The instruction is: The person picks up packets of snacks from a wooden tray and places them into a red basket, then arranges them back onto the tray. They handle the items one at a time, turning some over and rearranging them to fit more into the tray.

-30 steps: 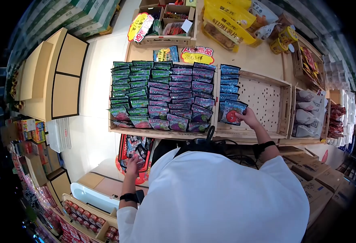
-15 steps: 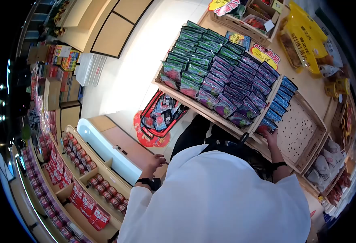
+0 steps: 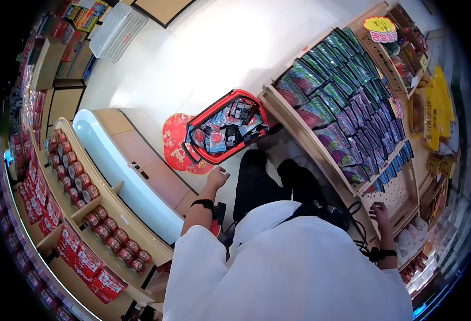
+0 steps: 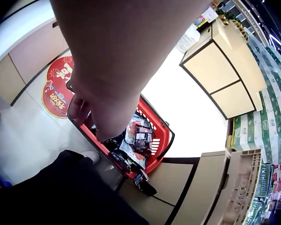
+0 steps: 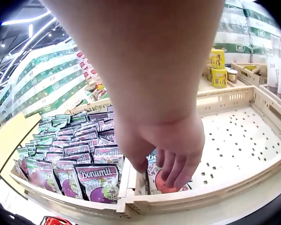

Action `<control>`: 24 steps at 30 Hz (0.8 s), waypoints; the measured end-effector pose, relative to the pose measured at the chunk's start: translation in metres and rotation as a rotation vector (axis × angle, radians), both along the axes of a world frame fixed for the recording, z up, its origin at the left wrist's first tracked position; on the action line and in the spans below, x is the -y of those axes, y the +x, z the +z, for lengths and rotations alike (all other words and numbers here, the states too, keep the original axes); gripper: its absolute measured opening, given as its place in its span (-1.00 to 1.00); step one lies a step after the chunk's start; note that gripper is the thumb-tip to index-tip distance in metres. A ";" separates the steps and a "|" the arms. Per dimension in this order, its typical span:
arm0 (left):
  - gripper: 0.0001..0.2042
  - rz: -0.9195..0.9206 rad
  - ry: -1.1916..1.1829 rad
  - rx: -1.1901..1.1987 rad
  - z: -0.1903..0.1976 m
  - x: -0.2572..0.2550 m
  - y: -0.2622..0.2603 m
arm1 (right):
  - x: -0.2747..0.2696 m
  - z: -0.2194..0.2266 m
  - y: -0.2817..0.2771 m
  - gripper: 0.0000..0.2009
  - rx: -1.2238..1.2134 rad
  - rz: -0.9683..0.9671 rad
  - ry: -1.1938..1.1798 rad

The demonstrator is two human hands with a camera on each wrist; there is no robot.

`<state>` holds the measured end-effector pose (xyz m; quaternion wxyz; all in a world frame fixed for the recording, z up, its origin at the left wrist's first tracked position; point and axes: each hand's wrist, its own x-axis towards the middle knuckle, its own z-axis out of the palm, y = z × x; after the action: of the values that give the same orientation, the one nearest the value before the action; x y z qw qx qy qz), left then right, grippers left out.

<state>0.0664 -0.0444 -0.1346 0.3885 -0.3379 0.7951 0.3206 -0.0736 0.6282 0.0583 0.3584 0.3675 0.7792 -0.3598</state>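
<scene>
While I watch through the head view, the left hand (image 3: pixel 218 176) hangs loosely, holding nothing, near the red basket (image 4: pixel 166 135) of packets (image 3: pixel 217 140) at upper centre. At lower right, I see the right hand (image 3: pixel 379 213) relaxed by the crate (image 5: pixel 243 152); its wrist view shows fingers before a blue packet (image 5: pixel 161 186), contact unclear.

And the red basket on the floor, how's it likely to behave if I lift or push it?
The red basket looks like moulded plastic with slotted walls, so it should stay fairly stiff. The jumbled packets inside would probably shift if it tilts. On the smooth-looking floor, a low push may slide it rather than tip it.
</scene>
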 end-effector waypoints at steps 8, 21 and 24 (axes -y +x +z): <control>-0.53 -0.003 -0.125 -0.127 -0.128 0.077 -0.023 | 0.039 0.050 0.013 -0.25 0.096 0.313 0.531; -0.21 0.002 -0.728 0.008 -0.247 0.137 -0.096 | 0.162 0.081 0.037 -0.61 0.342 0.063 0.286; -0.23 0.040 -0.588 0.142 -0.220 0.134 -0.116 | 0.162 0.078 0.045 -0.62 0.349 0.009 0.266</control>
<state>-0.0493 -0.1785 -0.3545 0.3221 -0.4728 0.8180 0.0599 -0.0287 0.4659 0.1362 0.4376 0.4647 0.7477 -0.1830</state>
